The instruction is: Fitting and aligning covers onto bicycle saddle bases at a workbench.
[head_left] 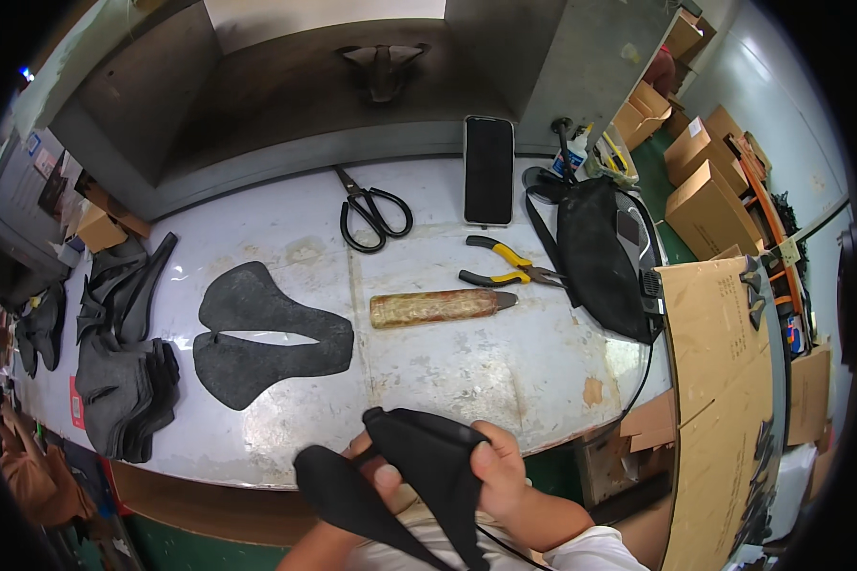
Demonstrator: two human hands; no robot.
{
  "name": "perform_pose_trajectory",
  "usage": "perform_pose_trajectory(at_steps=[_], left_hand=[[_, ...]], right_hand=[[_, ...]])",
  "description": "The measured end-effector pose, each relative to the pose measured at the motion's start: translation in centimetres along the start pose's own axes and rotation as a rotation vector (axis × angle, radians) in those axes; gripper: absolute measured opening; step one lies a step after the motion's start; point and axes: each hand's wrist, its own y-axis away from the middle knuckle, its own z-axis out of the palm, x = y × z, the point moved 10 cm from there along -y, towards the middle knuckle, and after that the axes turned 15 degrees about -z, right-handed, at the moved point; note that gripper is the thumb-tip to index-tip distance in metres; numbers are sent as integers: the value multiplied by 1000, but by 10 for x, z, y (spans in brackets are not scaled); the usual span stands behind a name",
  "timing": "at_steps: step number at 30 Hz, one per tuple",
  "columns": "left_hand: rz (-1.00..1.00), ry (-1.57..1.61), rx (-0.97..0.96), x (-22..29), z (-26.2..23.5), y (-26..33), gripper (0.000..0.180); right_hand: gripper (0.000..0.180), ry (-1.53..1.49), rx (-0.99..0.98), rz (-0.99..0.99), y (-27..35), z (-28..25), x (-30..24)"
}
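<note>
At the bottom centre of the frame, you hold a black saddle-shaped cover [419,476] in both hands, just off the near edge of the worn white workbench [505,362]. Your right hand [500,471] grips the cover's right side, thumb pressed on its top face and fingers curled beneath. Your left hand [376,471] sits mostly hidden behind the cover; its fingers show closed around the material near the middle, where the piece forks into two legs.

On the bench, left of centre, a flat dark grey saddle-shaped pad [267,333] lies with a long slit down its middle. Just right of it rests a brown wooden-handled tool [438,307], lying crosswise. Above that, yellow-handled pliers [509,266] lie beside a black bag [600,257] at the right of the bench. Black scissors [371,211] and a dark smartphone [488,169] sit toward the upper centre, near the grey back wall. A stack of grey pads [124,381] fills the bench's left end. Cardboard sheets [714,381] stand at the right of the frame, with cardboard boxes [695,171] in the upper right.
</note>
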Motion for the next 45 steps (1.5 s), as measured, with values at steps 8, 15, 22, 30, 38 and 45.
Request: perform_pose_trajectory(at_steps=[8, 15, 22, 30, 38, 45], left_hand=[[137, -112, 103, 52, -52, 4, 30], [317, -621, 389, 83, -54, 18, 13], [580, -693, 243, 97, 5, 21, 14], [-122, -46, -30, 43, -19, -5, 16], [-537, 603, -477, -3, 17, -10, 17], [-186, 53, -152, 24, -16, -11, 22]], right_hand=[[31, 487, -469, -116, -19, 5, -33], [38, 1023, -320, -605, -15, 29, -75], [58, 857, -511, -244, 2, 66, -37], [63, 962, -627, -427, 0, 76, -47], [48, 836, -574, -580, 1, 81, -59], [37, 900, -634, -372, -8, 75, -46]])
